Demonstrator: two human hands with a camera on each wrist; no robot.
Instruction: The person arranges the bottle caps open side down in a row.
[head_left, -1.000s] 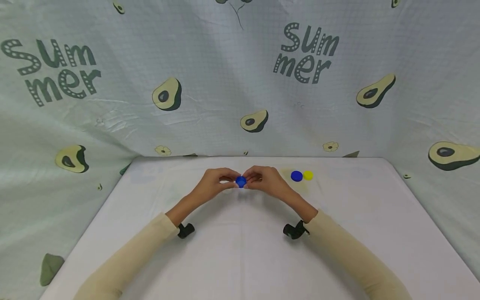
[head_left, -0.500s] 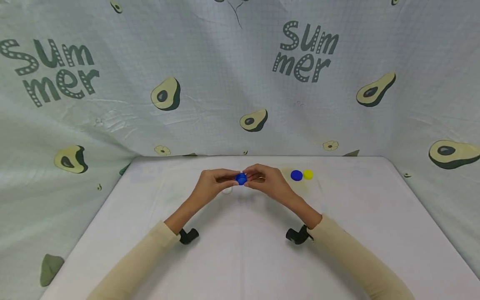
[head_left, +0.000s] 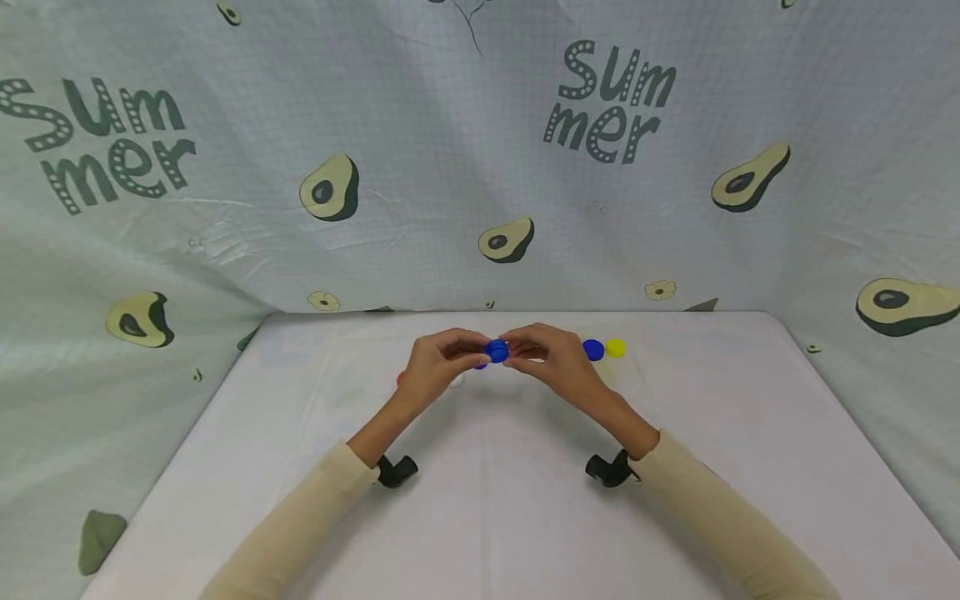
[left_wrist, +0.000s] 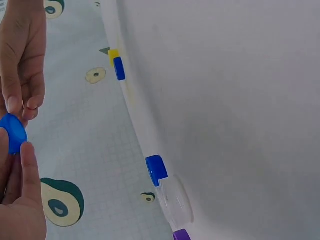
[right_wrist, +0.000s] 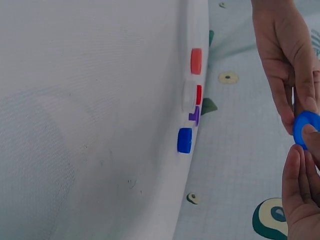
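Note:
A round blue plastic cap (head_left: 497, 351) is held off the table between both hands. My left hand (head_left: 435, 362) pinches it from the left with fingers and thumb, and my right hand (head_left: 558, 358) pinches its right side. In the left wrist view the cap (left_wrist: 18, 134) is tilted, its rim partly covered by fingers. The right wrist view shows a thumb across the cap (right_wrist: 301, 125). Below the hands, another blue cap (right_wrist: 184, 140) stands on the table, partly hidden in the head view by the left thumb.
Near the left hand lie a clear ring-like piece (right_wrist: 189, 96), a purple piece (right_wrist: 194, 116), a red piece (right_wrist: 199, 94) and an orange-red cap (right_wrist: 196, 61). Right of the hands, a dark blue cap (head_left: 593, 350) sits beside a yellow cap (head_left: 616, 347) on the white table (head_left: 487, 500).
Both hands have shifted right and slightly up with the blue cap. A blue cap, the clear piece and a red edge now show around the left hand.

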